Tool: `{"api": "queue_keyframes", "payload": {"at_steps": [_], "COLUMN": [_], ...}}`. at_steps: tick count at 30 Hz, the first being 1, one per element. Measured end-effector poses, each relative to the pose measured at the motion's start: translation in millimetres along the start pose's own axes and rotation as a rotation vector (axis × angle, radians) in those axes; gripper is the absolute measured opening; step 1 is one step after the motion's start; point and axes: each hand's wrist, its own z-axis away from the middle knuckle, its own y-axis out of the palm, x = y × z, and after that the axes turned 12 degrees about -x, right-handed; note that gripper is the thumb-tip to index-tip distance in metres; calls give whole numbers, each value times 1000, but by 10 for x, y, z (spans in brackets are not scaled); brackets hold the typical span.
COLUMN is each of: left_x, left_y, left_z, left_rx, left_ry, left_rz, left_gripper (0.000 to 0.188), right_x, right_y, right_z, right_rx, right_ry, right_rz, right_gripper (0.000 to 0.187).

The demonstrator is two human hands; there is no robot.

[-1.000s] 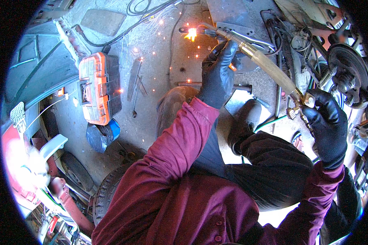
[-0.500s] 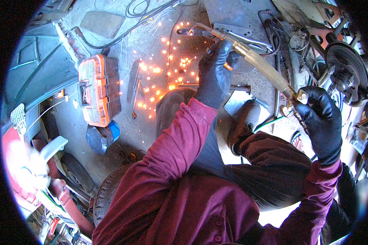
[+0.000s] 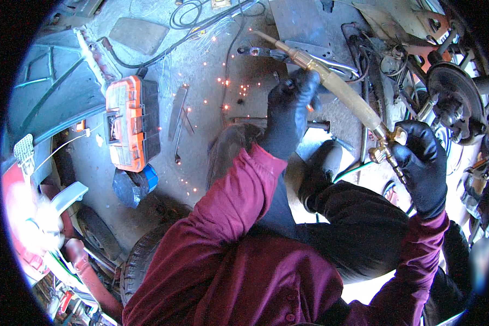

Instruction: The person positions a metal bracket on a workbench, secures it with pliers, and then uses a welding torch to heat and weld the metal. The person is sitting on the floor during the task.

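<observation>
A brass gas torch (image 3: pixel 350 98) slants across the upper middle, its thin bent tip up and to the left. My right hand (image 3: pixel 421 160), in a black glove, is closed around the torch's valve end, fingers at a brass knob (image 3: pixel 400 136). My left hand (image 3: pixel 293 103), also gloved, is closed just below the torch's front part. A small orange end (image 3: pixel 310 107) shows beside its fingers; the rest of that thing is hidden. Below the torch tip lies a metal piece with a round hole (image 3: pixel 247 50). I cannot tell whether my left hand touches the torch.
Small glowing sparks (image 3: pixel 243 88) lie scattered on the concrete floor. An orange and black toolbox (image 3: pixel 130 124) stands left, with a blue roll-shaped thing (image 3: pixel 138 185) near it. Thin metal rods (image 3: pixel 182 122), a black cable (image 3: pixel 146 62) and a brake disc (image 3: pixel 455 100) are around me.
The bright glow at the torch tip is gone, and the sparks are far fewer and dimmer. The tip stands off the metal piece. My left hand has moved slightly down, my right slightly left.
</observation>
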Motion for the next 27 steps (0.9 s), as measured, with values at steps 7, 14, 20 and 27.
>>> {"api": "queue_keyframes", "payload": {"at_steps": [7,14,20,27], "left_x": [-253,-301,-307,-477], "left_y": [115,-84,-239,-424], "left_z": [383,465,481,467], "left_rx": [-7,-75,-150,-262], "left_ry": [-83,9,-161,-113], "left_rz": [-64,-146,143,254], "left_gripper": [26,29,43,39], "right_x": [162,338,360,417], "right_y": [204,530,741,1032], "right_z": [41,18,-56,-169], "right_rx": [144,352,513,436], "right_ry": [-7,189,-102,-382], "right_rz": [32,72,162,171], "right_gripper": [67,69,67,38]}}
